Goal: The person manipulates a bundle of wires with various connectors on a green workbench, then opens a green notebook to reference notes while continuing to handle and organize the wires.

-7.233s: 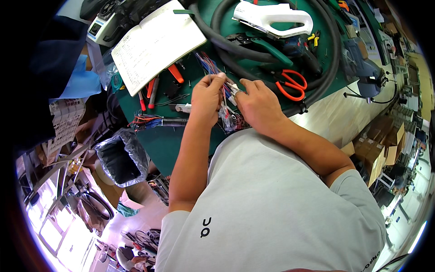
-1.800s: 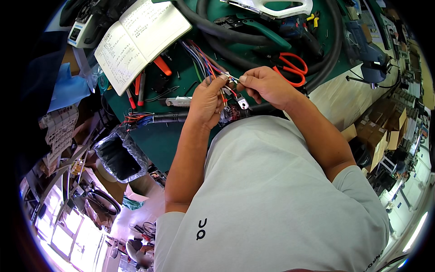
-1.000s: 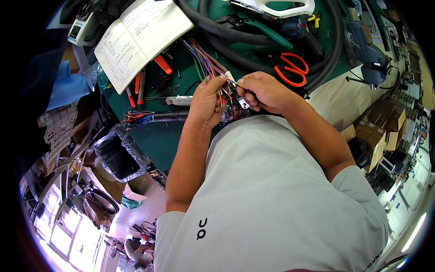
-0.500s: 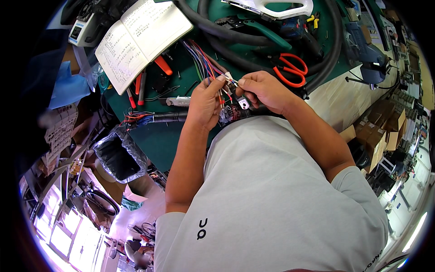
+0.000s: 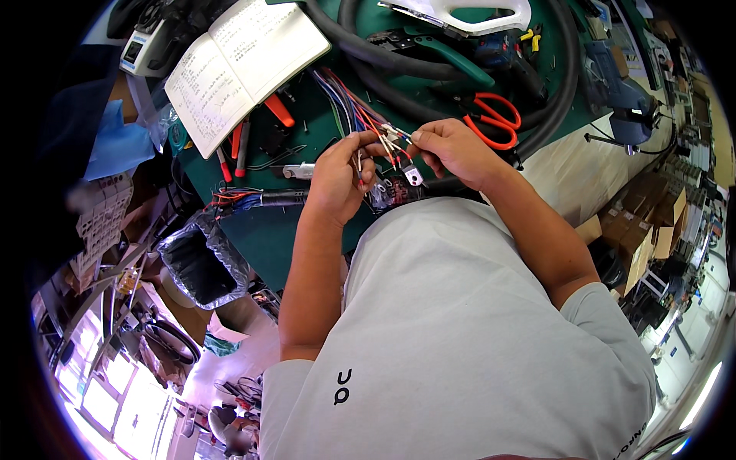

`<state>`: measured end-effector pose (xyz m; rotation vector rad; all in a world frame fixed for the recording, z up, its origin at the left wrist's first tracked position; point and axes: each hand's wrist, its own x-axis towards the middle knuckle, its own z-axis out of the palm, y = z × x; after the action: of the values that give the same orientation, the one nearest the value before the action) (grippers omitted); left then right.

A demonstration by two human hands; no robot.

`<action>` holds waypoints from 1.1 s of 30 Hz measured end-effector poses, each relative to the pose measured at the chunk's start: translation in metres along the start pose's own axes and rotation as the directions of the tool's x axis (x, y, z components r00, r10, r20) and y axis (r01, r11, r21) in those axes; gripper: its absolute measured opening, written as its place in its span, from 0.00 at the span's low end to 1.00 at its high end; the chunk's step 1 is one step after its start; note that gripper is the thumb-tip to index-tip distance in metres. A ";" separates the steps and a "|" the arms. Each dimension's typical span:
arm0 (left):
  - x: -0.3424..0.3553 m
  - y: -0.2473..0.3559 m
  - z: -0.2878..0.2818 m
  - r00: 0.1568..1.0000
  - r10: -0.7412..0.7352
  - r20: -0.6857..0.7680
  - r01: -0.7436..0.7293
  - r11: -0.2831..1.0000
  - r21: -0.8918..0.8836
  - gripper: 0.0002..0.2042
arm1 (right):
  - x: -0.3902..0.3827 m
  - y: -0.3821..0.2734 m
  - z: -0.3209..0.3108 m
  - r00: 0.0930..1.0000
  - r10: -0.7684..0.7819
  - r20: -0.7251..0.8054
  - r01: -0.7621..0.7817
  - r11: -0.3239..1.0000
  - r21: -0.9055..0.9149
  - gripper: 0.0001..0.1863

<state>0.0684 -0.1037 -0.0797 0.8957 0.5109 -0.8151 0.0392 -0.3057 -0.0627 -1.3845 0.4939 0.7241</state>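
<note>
A bundle of coloured wires [image 5: 337, 90], several with white marker sleeves and crimped tips, fans out between my hands over the green table. My left hand [image 5: 337, 178] curls its fingers around some of the wires on the left side. Thumb and forefinger of my right hand [image 5: 454, 153] pinch the end of one thin wire, near a small blue and white tip. Just below the wire ends, a silver cable lug [image 5: 414, 176] hangs between the hands. Small clear and red parts [image 5: 392, 193] lie close to my shirt, partly hidden.
An open notebook [image 5: 244, 70] lies at the back left. Red-handled scissors [image 5: 494, 121], a green-handled crimping tool [image 5: 452, 60] and a thick black cable [image 5: 569, 77] are at the back right. A utility knife [image 5: 297, 171] rests beside my left hand. A lined bin [image 5: 201, 264] stands at the left.
My left hand has shifted slightly left and its grip looks looser. My right hand has drawn a little to the right, and the wire ends are spread further apart.
</note>
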 end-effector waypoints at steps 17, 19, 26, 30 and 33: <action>0.001 0.005 -0.015 0.998 -0.036 0.042 0.031 0.992 0.119 0.10 | 0.005 -0.001 -0.014 0.980 -0.120 -0.157 0.048 0.915 -0.400 0.14; 0.001 0.004 -0.013 0.999 -0.016 0.039 0.013 0.996 0.093 0.10 | 0.009 0.005 -0.017 0.956 -0.223 -0.191 0.107 0.871 -0.480 0.13; 0.003 0.005 -0.018 0.999 0.023 0.048 -0.022 0.999 -0.028 0.10 | 0.000 -0.014 -0.013 0.870 -0.409 -0.275 0.167 0.769 -0.617 0.12; -0.003 0.006 -0.007 0.999 0.045 -0.018 -0.046 0.999 -0.018 0.11 | -0.006 -0.025 0.005 0.823 -0.500 -0.269 0.243 0.739 -0.629 0.11; 0.002 0.006 0.003 0.999 0.033 -0.004 -0.033 0.999 0.009 0.14 | -0.012 -0.033 0.032 0.734 -0.646 -0.210 0.374 0.643 -0.669 0.09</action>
<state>0.0740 -0.1045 -0.0767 0.9120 0.4954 -0.7866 0.0509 -0.2772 -0.0267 -2.1903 0.1632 0.0422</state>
